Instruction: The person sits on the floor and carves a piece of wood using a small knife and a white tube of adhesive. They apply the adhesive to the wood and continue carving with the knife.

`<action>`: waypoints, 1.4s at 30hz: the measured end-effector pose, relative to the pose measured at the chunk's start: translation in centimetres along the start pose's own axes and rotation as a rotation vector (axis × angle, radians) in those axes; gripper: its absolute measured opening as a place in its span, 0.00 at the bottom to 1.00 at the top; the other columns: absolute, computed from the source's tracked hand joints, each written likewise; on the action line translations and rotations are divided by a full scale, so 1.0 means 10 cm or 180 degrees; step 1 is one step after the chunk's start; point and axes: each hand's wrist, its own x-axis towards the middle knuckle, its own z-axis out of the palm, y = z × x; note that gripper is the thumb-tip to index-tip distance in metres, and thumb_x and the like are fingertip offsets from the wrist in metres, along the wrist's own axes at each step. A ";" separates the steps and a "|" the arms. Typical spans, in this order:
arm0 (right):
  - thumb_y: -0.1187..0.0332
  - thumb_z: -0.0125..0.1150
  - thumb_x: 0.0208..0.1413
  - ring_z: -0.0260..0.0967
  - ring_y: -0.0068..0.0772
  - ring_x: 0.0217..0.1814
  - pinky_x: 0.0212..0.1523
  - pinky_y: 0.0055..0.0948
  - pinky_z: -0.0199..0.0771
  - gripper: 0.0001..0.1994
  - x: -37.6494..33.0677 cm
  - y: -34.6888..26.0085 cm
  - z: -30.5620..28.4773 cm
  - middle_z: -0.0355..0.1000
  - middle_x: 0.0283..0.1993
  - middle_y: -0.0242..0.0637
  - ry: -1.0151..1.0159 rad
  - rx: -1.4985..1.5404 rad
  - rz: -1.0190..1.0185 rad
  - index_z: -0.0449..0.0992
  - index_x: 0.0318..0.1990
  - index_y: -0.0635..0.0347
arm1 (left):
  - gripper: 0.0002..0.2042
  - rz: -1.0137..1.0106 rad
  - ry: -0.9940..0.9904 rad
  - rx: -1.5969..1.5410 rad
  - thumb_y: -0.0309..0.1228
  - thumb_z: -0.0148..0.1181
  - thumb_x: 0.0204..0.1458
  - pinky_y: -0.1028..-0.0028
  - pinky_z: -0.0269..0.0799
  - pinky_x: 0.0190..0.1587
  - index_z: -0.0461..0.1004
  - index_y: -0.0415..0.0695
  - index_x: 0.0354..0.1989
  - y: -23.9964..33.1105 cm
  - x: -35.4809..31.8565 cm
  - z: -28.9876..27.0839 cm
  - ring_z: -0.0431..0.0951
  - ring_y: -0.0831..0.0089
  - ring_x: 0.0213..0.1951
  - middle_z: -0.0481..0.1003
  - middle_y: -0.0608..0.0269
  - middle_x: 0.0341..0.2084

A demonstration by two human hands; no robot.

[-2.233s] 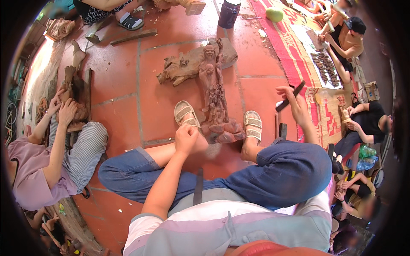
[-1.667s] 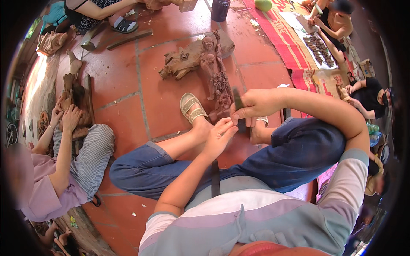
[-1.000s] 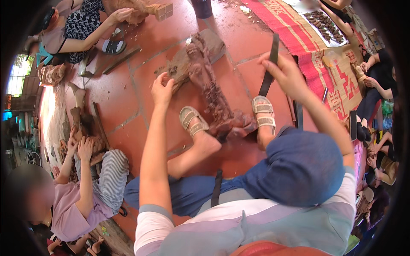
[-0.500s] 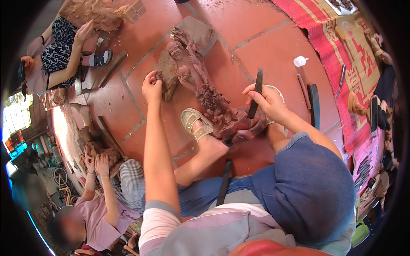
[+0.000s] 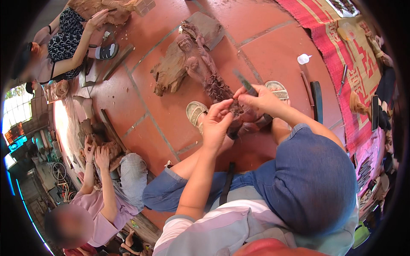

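The right hand (image 5: 260, 99) has its grip closed around a dark chisel (image 5: 244, 83), the blade slanting up and away from the fingers. The left hand (image 5: 217, 123) pinches the near end of the wooden carving (image 5: 200, 68), thumb and fingers pressed onto the dark wood just beside the chisel's working end (the tip itself is hidden between the hands). The carving lies lengthwise on the red tiled floor (image 5: 158, 106), its near end between the person's two sandals (image 5: 195, 113). A flat slab (image 5: 209, 27) sits under its far end. To the right, loose tools (image 5: 317, 100) and a small white container (image 5: 304, 59), contents not visible, lie near a red woven mat (image 5: 341, 51).
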 end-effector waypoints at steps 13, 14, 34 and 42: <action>0.65 0.65 0.53 0.57 0.11 0.17 0.15 0.13 0.52 0.12 -0.08 -0.04 -0.04 0.71 0.27 0.25 0.0069 0.0618 0.0344 0.73 0.42 0.59 | 0.16 -0.0949 0.0279 -0.1385 0.24 0.54 0.56 0.70 0.75 0.48 0.64 0.37 0.53 0.00 -0.03 0.17 0.75 0.69 0.44 0.72 0.59 0.42; 0.66 0.65 0.53 0.57 0.11 0.17 0.16 0.12 0.54 0.12 -0.08 -0.10 -0.02 0.71 0.28 0.26 0.0143 0.0564 0.0302 0.73 0.42 0.59 | 0.16 -0.0857 0.0290 -0.1259 0.24 0.54 0.56 0.70 0.75 0.47 0.65 0.37 0.52 0.02 0.00 0.16 0.76 0.68 0.43 0.73 0.59 0.41; 0.70 0.62 0.54 0.61 0.12 0.20 0.20 0.15 0.61 0.14 0.24 -0.28 0.02 0.76 0.38 0.33 -0.0050 0.0717 0.0178 0.73 0.48 0.62 | 0.16 -0.0341 0.0593 -0.0331 0.23 0.57 0.55 0.76 0.77 0.40 0.68 0.32 0.51 0.46 0.46 -0.20 0.77 0.74 0.36 0.74 0.57 0.41; 0.68 0.62 0.55 0.59 0.08 0.18 0.18 0.11 0.57 0.12 0.29 -0.25 0.10 0.72 0.29 0.25 0.0142 0.0536 0.0178 0.73 0.46 0.60 | 0.15 -0.0461 0.0492 -0.0309 0.22 0.56 0.54 0.72 0.78 0.40 0.68 0.32 0.50 0.51 0.48 -0.17 0.77 0.70 0.36 0.75 0.54 0.36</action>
